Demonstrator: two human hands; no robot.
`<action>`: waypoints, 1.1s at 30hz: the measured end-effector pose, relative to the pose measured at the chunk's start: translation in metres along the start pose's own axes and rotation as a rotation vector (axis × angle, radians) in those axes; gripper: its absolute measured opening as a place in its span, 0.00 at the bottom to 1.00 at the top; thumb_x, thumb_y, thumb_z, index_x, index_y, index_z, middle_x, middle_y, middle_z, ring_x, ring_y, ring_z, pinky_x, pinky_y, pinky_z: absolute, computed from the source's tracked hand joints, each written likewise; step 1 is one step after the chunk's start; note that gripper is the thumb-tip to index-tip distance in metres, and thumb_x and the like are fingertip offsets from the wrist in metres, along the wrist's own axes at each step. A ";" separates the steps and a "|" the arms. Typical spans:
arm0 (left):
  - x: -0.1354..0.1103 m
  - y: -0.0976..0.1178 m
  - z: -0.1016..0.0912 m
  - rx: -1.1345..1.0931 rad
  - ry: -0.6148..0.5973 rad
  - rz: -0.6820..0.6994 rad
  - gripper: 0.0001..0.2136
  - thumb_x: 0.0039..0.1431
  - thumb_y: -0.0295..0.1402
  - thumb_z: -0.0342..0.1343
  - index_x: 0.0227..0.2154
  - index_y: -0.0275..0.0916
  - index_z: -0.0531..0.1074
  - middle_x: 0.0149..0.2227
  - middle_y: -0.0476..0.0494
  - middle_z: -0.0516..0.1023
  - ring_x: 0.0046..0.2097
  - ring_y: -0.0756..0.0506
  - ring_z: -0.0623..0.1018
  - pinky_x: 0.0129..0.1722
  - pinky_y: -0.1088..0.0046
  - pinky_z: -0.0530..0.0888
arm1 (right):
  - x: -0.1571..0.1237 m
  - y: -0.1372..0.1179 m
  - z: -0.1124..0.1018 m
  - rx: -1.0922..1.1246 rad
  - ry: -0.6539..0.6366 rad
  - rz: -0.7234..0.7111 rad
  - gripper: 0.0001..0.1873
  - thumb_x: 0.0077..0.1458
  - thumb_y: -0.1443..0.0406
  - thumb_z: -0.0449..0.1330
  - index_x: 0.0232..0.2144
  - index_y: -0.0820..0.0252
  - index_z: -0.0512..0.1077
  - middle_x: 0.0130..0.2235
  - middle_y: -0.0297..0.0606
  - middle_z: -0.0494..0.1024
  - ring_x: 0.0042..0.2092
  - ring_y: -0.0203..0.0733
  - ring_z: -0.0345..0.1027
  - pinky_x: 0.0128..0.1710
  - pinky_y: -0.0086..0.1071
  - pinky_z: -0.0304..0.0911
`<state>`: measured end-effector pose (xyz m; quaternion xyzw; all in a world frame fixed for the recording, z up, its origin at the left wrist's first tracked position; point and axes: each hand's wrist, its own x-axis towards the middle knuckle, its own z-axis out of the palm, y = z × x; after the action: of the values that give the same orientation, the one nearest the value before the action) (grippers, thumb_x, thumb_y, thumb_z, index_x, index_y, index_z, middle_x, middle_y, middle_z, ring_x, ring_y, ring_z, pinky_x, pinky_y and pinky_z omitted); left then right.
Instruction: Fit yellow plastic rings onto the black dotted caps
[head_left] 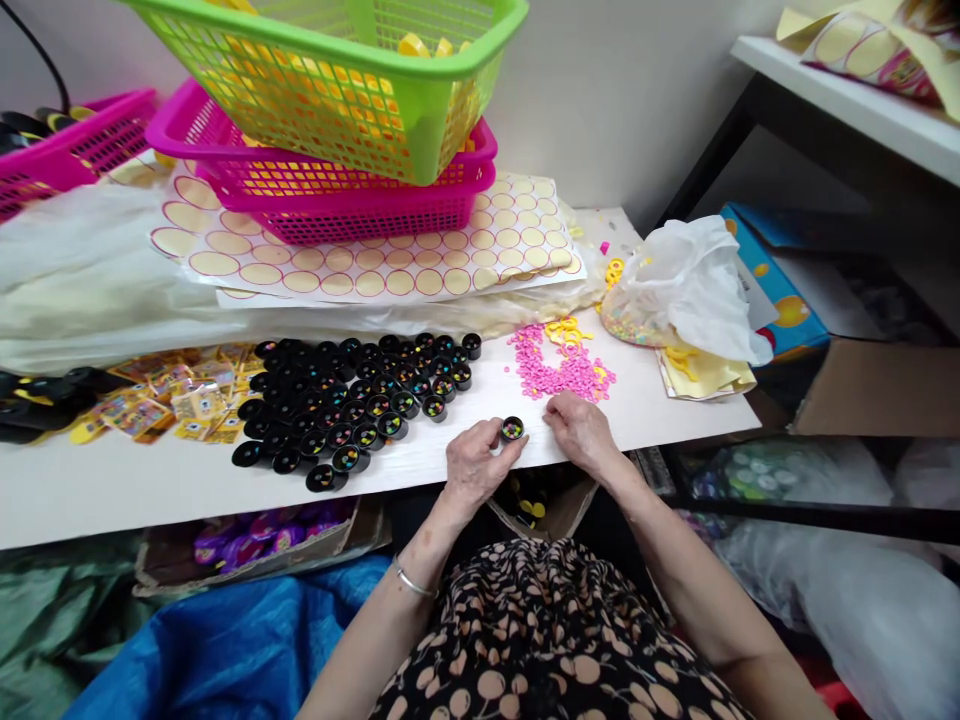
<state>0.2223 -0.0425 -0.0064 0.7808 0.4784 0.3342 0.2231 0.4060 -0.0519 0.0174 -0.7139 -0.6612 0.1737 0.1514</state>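
My left hand (478, 458) grips a small round black cup (512, 429) between thumb and fingers near the table's front edge. Bits of yellow, green and pink show inside the cup. My right hand (581, 430) is closed at the near edge of a pile of small pink pieces (566, 372); whatever its fingertips pinch is too small to make out. Yellow ring-like pieces (568, 331) lie at the back of that pile. Left of my hands, many black cups (352, 400) stand close together, several with coloured bits inside.
Flat printed packets (199, 395) lie left of the cups. Behind stand a green basket (420, 110) and a pink basket (360, 215) on sheets of round stickers (442, 265). A white plastic bag (686, 285) sits at the right. An open box (547, 505) is below the table edge.
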 end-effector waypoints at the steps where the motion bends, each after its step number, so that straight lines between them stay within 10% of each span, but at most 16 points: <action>1: 0.000 0.000 0.000 0.003 -0.001 -0.005 0.13 0.53 0.43 0.54 0.25 0.37 0.71 0.21 0.50 0.67 0.24 0.53 0.65 0.26 0.78 0.60 | -0.002 -0.001 0.002 -0.015 0.020 -0.013 0.07 0.55 0.67 0.51 0.31 0.60 0.69 0.33 0.38 0.71 0.35 0.38 0.63 0.34 0.29 0.53; 14: 0.001 0.001 -0.001 0.035 -0.062 -0.025 0.06 0.52 0.35 0.53 0.26 0.38 0.69 0.22 0.51 0.68 0.25 0.53 0.66 0.26 0.77 0.61 | -0.010 -0.043 -0.009 -0.034 0.019 -0.428 0.12 0.59 0.68 0.46 0.31 0.61 0.68 0.30 0.36 0.66 0.32 0.36 0.58 0.31 0.28 0.51; 33: 0.001 -0.004 0.001 0.068 -0.031 0.020 0.04 0.53 0.32 0.52 0.28 0.38 0.69 0.23 0.49 0.70 0.26 0.51 0.68 0.27 0.77 0.62 | -0.006 -0.064 -0.016 -0.316 -0.130 -0.383 0.07 0.55 0.69 0.51 0.34 0.62 0.68 0.34 0.40 0.69 0.34 0.40 0.61 0.30 0.31 0.51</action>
<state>0.2212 -0.0399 -0.0097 0.7977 0.4780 0.3081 0.2005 0.3559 -0.0526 0.0610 -0.5778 -0.8117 0.0816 0.0252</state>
